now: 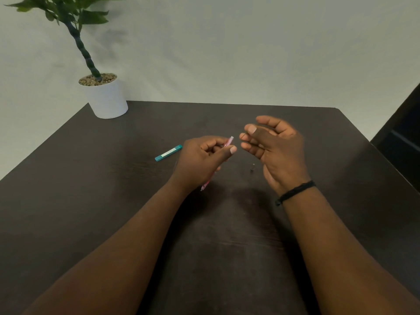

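Gripping a pink pencil [229, 142], left hand [202, 158] hovers beside teal case [168, 153] (plant [87, 56] behind).

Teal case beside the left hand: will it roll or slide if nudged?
The teal case looks flat-sided and lies flat on the table, so it would likely slide, not roll. Slim and small, it is probably light; its low profile may make pinching fiddly.

Dark wood-grain bench [91, 178] stood against a plain pale wall [250, 53]. White pot [106, 98] with green plant [68, 12] sat at far left corner. Dark furniture [404, 137] at right edge. Light was soft, even.
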